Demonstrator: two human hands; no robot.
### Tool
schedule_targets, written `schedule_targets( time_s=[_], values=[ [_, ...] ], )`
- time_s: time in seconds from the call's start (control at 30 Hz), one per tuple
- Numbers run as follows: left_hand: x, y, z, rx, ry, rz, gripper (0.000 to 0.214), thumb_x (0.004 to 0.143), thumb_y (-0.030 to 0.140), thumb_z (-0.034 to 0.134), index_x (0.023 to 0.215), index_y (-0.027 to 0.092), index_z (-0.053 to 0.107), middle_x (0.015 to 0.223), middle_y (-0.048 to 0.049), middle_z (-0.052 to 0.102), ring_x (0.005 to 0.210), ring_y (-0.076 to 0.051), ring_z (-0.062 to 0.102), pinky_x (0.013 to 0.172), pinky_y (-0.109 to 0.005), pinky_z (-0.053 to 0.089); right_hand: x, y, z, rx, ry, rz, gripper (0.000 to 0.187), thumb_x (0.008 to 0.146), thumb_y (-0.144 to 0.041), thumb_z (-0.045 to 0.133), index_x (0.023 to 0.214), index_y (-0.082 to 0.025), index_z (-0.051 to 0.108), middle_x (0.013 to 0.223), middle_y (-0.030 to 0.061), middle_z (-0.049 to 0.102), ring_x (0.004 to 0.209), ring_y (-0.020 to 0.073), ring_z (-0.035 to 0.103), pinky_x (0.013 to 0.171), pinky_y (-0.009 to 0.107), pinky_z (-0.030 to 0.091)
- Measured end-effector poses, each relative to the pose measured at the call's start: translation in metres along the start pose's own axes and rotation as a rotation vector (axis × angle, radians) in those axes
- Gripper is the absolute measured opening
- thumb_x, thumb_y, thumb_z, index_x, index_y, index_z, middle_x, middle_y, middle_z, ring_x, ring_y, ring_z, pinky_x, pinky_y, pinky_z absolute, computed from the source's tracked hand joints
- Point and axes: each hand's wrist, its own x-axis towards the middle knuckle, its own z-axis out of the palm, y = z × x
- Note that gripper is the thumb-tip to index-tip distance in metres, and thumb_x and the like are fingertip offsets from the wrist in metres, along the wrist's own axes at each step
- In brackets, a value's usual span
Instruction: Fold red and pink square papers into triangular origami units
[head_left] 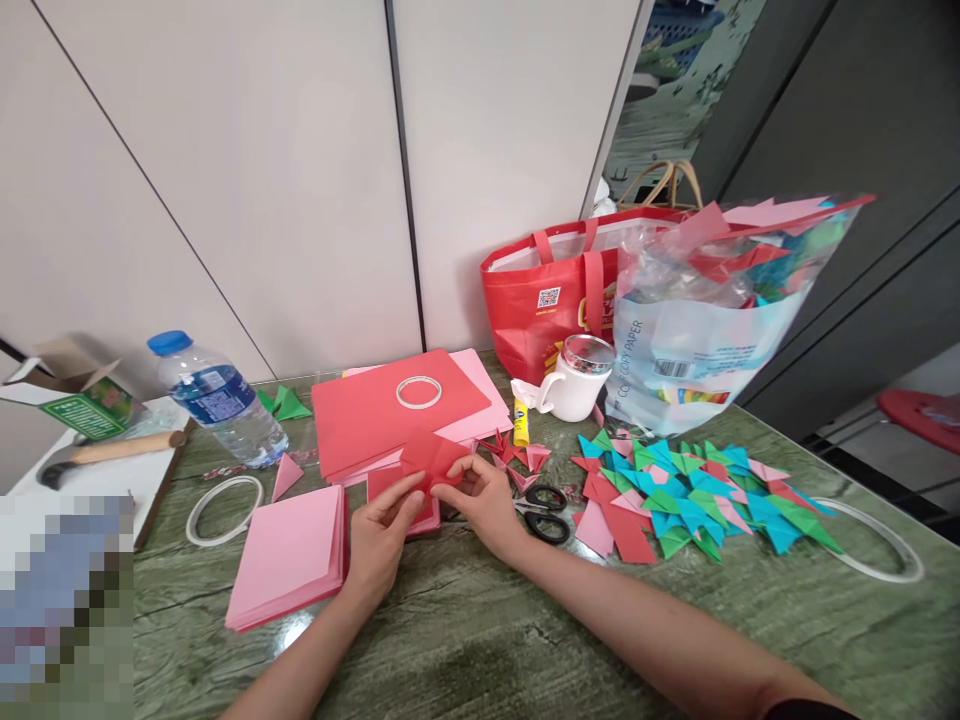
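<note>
Both hands meet over the green marbled table (525, 630), pinching one red paper square (429, 458) between them. My left hand (381, 535) grips its near left edge with thumb and fingers closed. My right hand (484, 500) pinches the right side of the same sheet. The sheet is creased and lifted slightly above a small red stack (390, 483). A pink paper stack (289, 553) lies just left of my left hand. Black scissors (546, 510) rest right beside my right hand.
Large red and pink sheets (375, 415) carry a tape ring (418, 391). Folded blue, green, red pieces (697, 500) spread at right. A water bottle (214, 398), white mug (576, 382), glue stick (520, 422), red bag (551, 300) and plastic paper bag (705, 320) stand behind.
</note>
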Motion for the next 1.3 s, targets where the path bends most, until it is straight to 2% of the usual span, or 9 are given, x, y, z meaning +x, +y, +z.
schedule_targets(
  time_s=[0.13, 0.3, 0.47, 0.83, 1.13, 1.3],
  values=[
    [-0.0019, 0.0017, 0.0031, -0.026, 0.011, -0.043, 0.033, 0.060, 0.029, 0.075, 0.092, 0.020, 0.072, 0.097, -0.0062, 0.073, 0.089, -0.021, 0.066, 0.082, -0.031, 0.050, 0.0001, -0.0011, 0.0009, -0.008, 0.023, -0.009, 0.031, 0.056, -0.032, 0.077, 0.069, -0.019, 0.053, 0.066, -0.0030, 0.053, 0.058, 0.0120, 0.050, 0.054, 0.023, 0.041],
    [-0.0027, 0.0047, 0.0058, -0.048, 0.030, -0.058, 0.034, 0.059, 0.029, 0.076, 0.091, 0.019, 0.072, 0.089, -0.0054, 0.074, 0.077, -0.018, 0.067, 0.074, -0.027, 0.052, -0.0003, -0.0024, 0.0002, -0.089, 0.037, -0.061, 0.026, 0.059, -0.032, 0.076, 0.065, -0.018, 0.055, 0.064, -0.0027, 0.054, 0.059, 0.0124, 0.049, 0.055, 0.024, 0.041],
    [-0.0038, 0.0065, 0.0072, -0.041, 0.037, -0.050, 0.033, 0.058, 0.028, 0.077, 0.090, 0.019, 0.073, 0.085, -0.0043, 0.074, 0.073, -0.016, 0.065, 0.070, -0.024, 0.052, -0.0001, -0.0013, -0.0016, -0.173, 0.035, -0.114, 0.020, 0.061, -0.032, 0.075, 0.062, -0.018, 0.061, 0.065, -0.0008, 0.058, 0.063, 0.0140, 0.052, 0.059, 0.025, 0.042],
    [-0.0047, 0.0043, 0.0058, -0.065, 0.009, -0.046, 0.034, 0.060, 0.025, 0.076, 0.093, 0.019, 0.072, 0.078, -0.0018, 0.073, 0.069, -0.013, 0.063, 0.066, -0.021, 0.051, -0.0007, -0.0036, -0.0017, -0.211, 0.047, -0.126, 0.015, 0.060, -0.029, 0.076, 0.063, -0.018, 0.067, 0.068, 0.0007, 0.061, 0.067, 0.0155, 0.055, 0.062, 0.027, 0.044],
    [-0.0042, 0.0039, 0.0073, -0.066, 0.041, -0.067, 0.036, 0.058, 0.029, 0.077, 0.091, 0.018, 0.072, 0.084, -0.0060, 0.074, 0.071, -0.017, 0.065, 0.069, -0.027, 0.053, -0.0014, -0.0027, -0.0022, -0.208, 0.020, -0.108, 0.012, 0.062, -0.031, 0.075, 0.064, -0.020, 0.070, 0.068, 0.0005, 0.063, 0.066, 0.0154, 0.056, 0.064, 0.027, 0.045],
    [-0.0031, 0.0032, 0.0052, -0.058, 0.056, -0.056, 0.040, 0.057, 0.029, 0.078, 0.094, 0.018, 0.072, 0.079, -0.0039, 0.074, 0.067, -0.015, 0.064, 0.065, -0.025, 0.052, -0.0026, -0.0043, 0.0002, -0.177, -0.002, -0.097, 0.010, 0.065, -0.031, 0.073, 0.069, -0.022, 0.071, 0.071, 0.0013, 0.063, 0.067, 0.0159, 0.057, 0.063, 0.028, 0.048]
  ],
)
